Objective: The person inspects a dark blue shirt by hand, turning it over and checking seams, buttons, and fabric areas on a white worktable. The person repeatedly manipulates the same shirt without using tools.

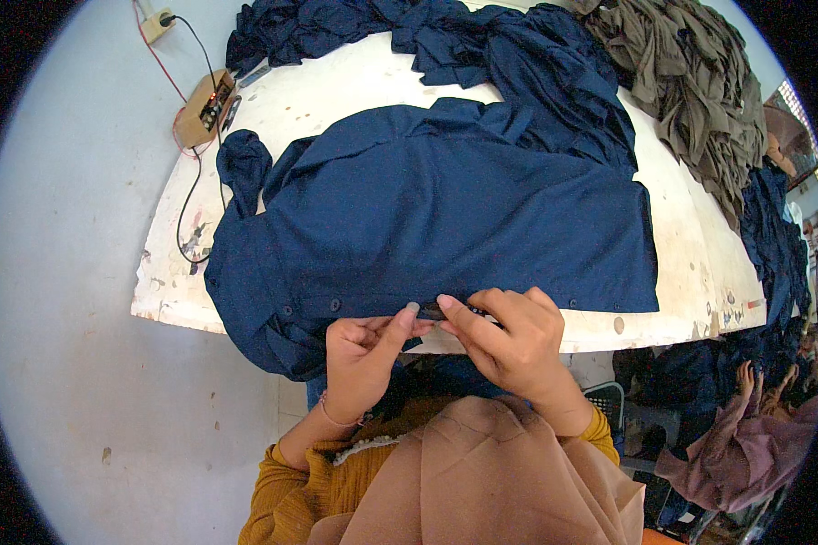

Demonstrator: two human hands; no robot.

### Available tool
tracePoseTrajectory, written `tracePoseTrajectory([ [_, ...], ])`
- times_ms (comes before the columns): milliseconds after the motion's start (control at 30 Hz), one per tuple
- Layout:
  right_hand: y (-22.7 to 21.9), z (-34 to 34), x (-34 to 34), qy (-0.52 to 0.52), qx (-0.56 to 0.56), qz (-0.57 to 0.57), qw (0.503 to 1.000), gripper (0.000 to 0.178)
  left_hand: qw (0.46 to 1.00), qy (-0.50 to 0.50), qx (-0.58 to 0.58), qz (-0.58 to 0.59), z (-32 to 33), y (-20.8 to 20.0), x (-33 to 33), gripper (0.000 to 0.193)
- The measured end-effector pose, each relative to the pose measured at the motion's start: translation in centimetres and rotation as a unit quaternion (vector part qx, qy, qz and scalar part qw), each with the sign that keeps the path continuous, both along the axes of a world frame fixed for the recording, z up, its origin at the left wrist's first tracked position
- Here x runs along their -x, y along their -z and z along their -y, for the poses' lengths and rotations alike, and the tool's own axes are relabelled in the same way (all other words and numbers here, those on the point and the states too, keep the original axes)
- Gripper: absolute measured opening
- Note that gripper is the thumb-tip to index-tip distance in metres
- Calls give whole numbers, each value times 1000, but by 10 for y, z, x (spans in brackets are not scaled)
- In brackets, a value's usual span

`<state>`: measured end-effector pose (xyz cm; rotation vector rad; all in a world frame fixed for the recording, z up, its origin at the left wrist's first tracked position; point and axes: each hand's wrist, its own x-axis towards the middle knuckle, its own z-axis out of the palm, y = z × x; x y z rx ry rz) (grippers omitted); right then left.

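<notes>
**Navy garment (454, 200) pinched at its edge**

Our left hand (364, 356) and right hand (516, 338) both close thumb and fingers on its near, buttoned edge, at the cloth's six o'clock. We have it spread on the white table (345, 77), a brown cloth heap (691, 82) at two o'clock.

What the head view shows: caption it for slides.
Left hand and right hand at the button edge of a navy garment.

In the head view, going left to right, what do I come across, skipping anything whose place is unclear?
Socket, box, left hand, right hand, brown cloth.
</notes>
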<state>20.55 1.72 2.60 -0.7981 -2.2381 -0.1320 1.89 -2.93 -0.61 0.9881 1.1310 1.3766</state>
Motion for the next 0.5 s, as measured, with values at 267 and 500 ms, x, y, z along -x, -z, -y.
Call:
tracePoseTrajectory([
  [267,8,3,2,22,-22,-20,999,38,1000,30,-8,-4,2,-5,1,21],
  [500,10,4,1,28,-13,-24,999,35,1000,23,0,-11,3,-8,0,23],
])
